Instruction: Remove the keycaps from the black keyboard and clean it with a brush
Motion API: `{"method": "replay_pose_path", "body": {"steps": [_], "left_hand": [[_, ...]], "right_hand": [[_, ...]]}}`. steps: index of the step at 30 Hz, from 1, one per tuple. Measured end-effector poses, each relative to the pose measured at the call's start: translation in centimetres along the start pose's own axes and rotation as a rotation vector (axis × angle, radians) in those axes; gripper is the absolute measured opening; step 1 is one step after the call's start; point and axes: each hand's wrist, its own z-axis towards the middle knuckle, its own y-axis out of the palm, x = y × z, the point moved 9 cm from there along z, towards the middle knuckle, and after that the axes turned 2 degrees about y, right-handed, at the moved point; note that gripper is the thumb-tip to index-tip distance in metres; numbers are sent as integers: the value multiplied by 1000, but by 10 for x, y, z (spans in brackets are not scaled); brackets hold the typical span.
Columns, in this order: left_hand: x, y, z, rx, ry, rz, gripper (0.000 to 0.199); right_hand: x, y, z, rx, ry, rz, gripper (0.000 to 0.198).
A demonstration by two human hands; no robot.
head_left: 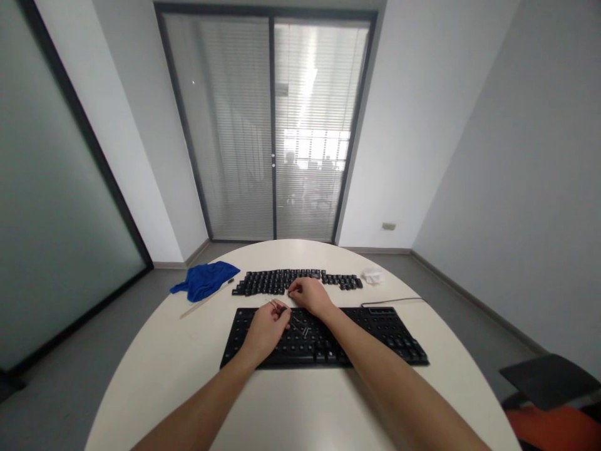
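A black keyboard [300, 358] lies on the table, with many of its keycaps off and its key sockets bare. Over its upper left part is my left hand [268, 327], fingers curled together; what they hold, if anything, is too small to make out. Thin metal pieces [305, 331] rest on the keyboard just right of that hand. My right hand [308, 294] reaches past the keyboard's back edge to the loose black keycaps [265, 282], laid out in rows. Its fingertips are pinched at the front of those rows, and whatever is between them is hidden.
A blue cloth [206, 280] lies at the table's left, with a thin-handled brush [206, 299] beside it. White crumpled tissue [372, 275] sits right of the keycaps. The keyboard's cable [394, 300] runs off the right edge of the round table [154, 357]. A chair [549, 382] stands at lower right.
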Motion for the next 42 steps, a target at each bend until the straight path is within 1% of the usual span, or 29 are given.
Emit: {"method": "replay_pose_path", "body": {"steps": [8, 21, 24, 27, 30, 34, 38, 42], "left_hand": [[0, 0, 0, 4, 7, 51, 16], [1, 0, 0, 0, 6, 73, 20], [3, 2, -1, -21, 13, 73, 25], [6, 5, -3, -55, 32, 60, 30], [11, 7, -5, -77, 50, 65, 31], [26, 9, -11, -94, 114, 116, 28], [44, 20, -21, -152, 211, 171, 20], [54, 32, -30, -174, 293, 260, 16]], "right_hand": [[-4, 2, -2, 40, 7, -110, 17], [-4, -2, -4, 84, 31, -120, 13], [-4, -6, -6, 96, 47, -110, 13], [-3, -17, -11, 90, 57, -96, 15], [-1, -35, -24, 70, 47, -81, 17], [2, -56, -56, 55, 1, -33, 18], [6, -56, -90, -30, -82, 88, 21], [9, -49, -106, -140, -192, 96, 17]]}}
